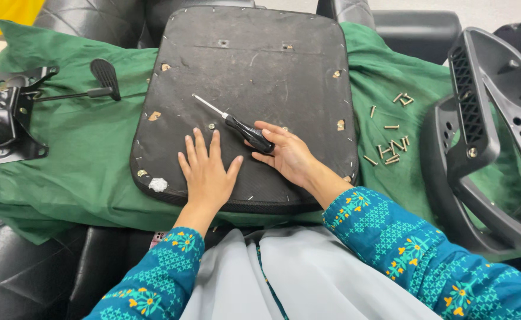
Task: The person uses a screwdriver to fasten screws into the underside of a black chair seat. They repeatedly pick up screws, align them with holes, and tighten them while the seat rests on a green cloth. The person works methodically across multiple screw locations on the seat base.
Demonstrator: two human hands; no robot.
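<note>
A black upturned chair seat pad (260,65) lies on a green cloth (82,148), its underside facing up. My left hand (206,169) rests flat on the pad's near edge, fingers spread, holding nothing. Just right of it, my right hand (289,155) lies on the pad with its fingertips on the black handle of a screwdriver (237,124). The screwdriver lies on the pad, its metal shaft pointing up and to the left. The fingers touch the handle but do not wrap around it. A small screw (212,126) sits on the pad just beyond my left fingertips.
Several loose brass screws (391,148) are scattered on the cloth to the right of the pad. A black plastic chair part (486,136) stands at the far right. A black metal chair mechanism with a lever (11,112) lies at the left. Black leather cushions surround the cloth.
</note>
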